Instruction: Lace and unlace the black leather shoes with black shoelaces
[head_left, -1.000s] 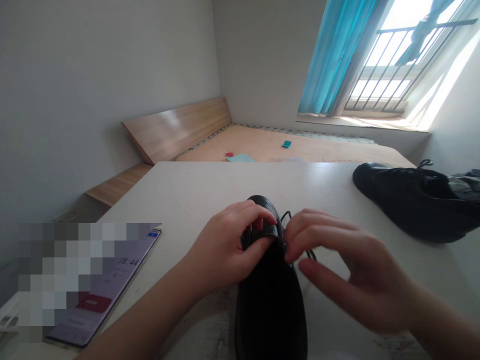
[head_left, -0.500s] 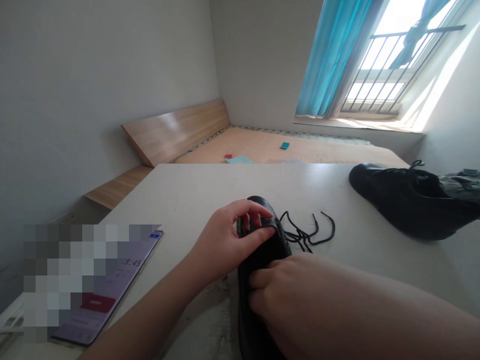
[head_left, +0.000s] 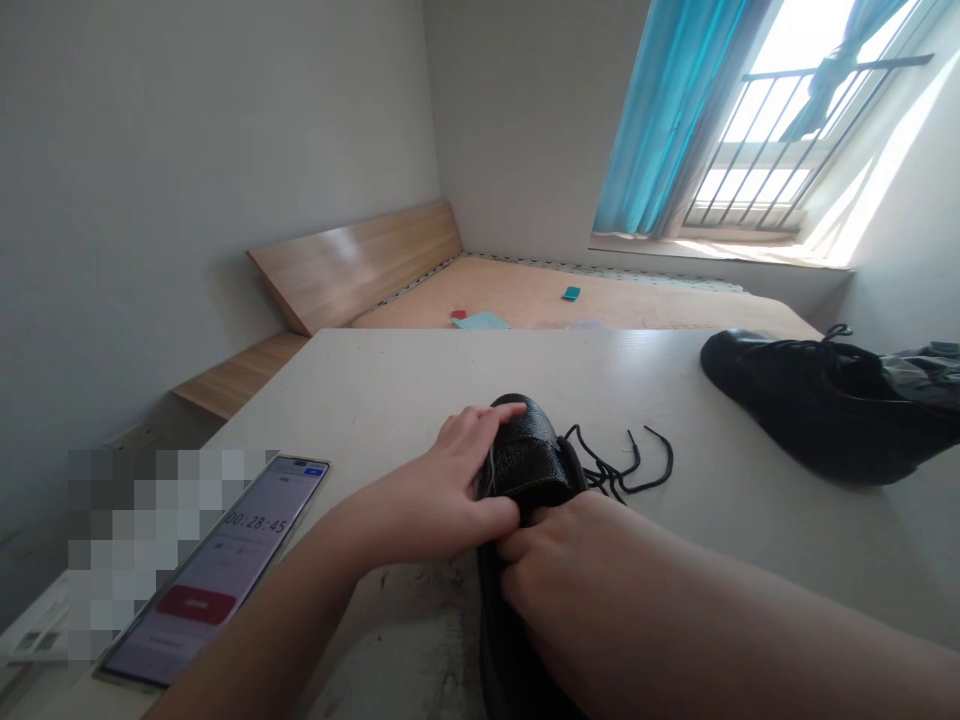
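A black leather shoe lies on the white table in front of me, toe pointing away and laces loose. My left hand grips its left side, with the fingers over the upper near the toe and the thumb by the tongue. The fingers of my right hand are curled into the shoe's opening just behind the tongue. Their tips are hidden, so what they hold cannot be seen. Loose black laces trail onto the table to the right of the shoe.
Another black shoe stands at the right, with patterned grey material at its opening. A phone showing a timer lies at the left of the white table. Beyond are a bed and a blue curtain.
My left hand has let go of the tongue's edge and shifted to the shoe's left side, its thumb moving nearer to me. The tongue now lies flatter. My right hand stays in the opening.
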